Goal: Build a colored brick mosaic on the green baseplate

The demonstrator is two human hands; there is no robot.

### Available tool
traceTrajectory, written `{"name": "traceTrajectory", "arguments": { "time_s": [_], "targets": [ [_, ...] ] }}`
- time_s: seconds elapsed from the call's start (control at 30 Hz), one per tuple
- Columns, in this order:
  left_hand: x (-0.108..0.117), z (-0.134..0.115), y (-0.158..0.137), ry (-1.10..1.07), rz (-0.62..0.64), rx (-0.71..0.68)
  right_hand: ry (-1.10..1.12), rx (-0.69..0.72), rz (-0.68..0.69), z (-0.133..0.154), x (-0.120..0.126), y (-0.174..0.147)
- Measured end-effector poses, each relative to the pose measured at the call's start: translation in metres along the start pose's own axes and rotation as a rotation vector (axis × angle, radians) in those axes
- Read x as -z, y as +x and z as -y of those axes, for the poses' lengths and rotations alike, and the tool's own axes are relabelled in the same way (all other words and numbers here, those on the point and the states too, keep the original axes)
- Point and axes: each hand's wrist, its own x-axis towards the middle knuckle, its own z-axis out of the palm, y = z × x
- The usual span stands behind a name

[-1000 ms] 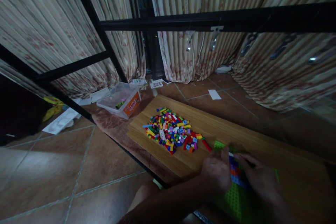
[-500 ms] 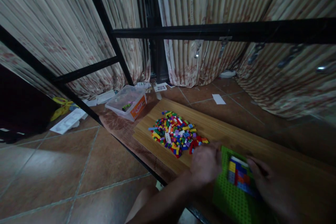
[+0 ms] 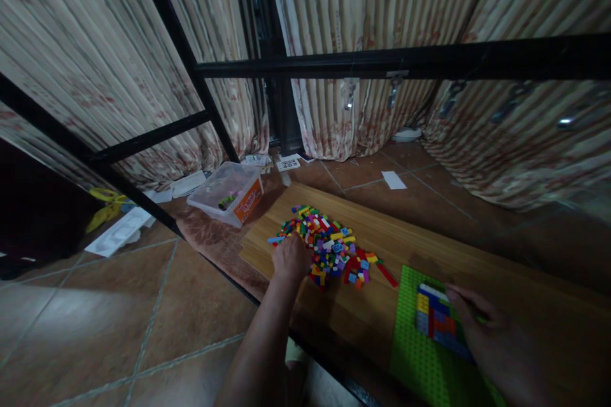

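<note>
A loose pile of small coloured toy bricks (image 3: 329, 241) lies on a wooden board. My left hand (image 3: 290, 259) is down at the pile's left side, its fingers curled in among the bricks and their tips hidden. To the right, a green studded baseplate (image 3: 415, 356) carries a flat block of joined bricks (image 3: 436, 318) in yellow, red, blue, orange and grey, with a white strip along its far edge. My right hand (image 3: 496, 331) rests over the baseplate's right side, fingers bent together by the block's far right corner. Anything pinched in it is too dark to make out.
A clear plastic box (image 3: 229, 194) with an orange label stands beyond the wooden board (image 3: 334, 315). One long red brick (image 3: 386, 275) lies between pile and baseplate. A black metal frame (image 3: 334, 67) crosses in front of the curtains. White packaging (image 3: 119, 232) lies on the tiled floor.
My left hand has moved left, from beside the baseplate to the brick pile, uncovering the long red brick. My right hand stays at the block. The view has shifted slightly.
</note>
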Motion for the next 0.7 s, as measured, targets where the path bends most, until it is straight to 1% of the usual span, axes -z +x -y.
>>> {"name": "traceTrajectory", "arguments": {
  "time_s": [0.1,0.23,0.37,0.43,0.5,0.53,0.6,0.67,0.7],
  "targets": [
    [-0.003,0.000,0.004,0.006,-0.010,0.002,0.008,0.008,-0.013,0.003,-0.001,0.000],
    [-0.004,0.000,0.003,0.012,-0.022,-0.017,0.037,0.004,-0.044,0.013,0.003,-0.003],
    [0.000,0.001,0.003,0.019,-0.082,-0.028,0.121,-0.004,-0.102,0.021,0.011,-0.005],
    [0.004,0.002,0.005,0.009,-0.092,-0.031,0.179,0.007,-0.145,0.021,0.015,-0.005],
    [0.007,0.001,0.008,-0.040,-0.107,-0.040,0.234,0.020,-0.185,0.020,0.017,-0.006],
    [0.008,-0.001,0.009,-0.100,-0.118,-0.063,0.257,0.026,-0.197,0.019,0.018,-0.006],
    [0.007,-0.009,0.008,-0.303,-0.128,-0.153,0.300,0.032,-0.202,0.019,0.019,-0.006],
    [0.001,-0.022,0.002,-0.586,-0.066,-0.262,0.331,0.031,-0.197,0.022,0.019,-0.007],
    [-0.004,-0.031,-0.003,-0.733,0.006,-0.302,0.345,0.029,-0.192,0.023,0.018,-0.008]
  ]
}}
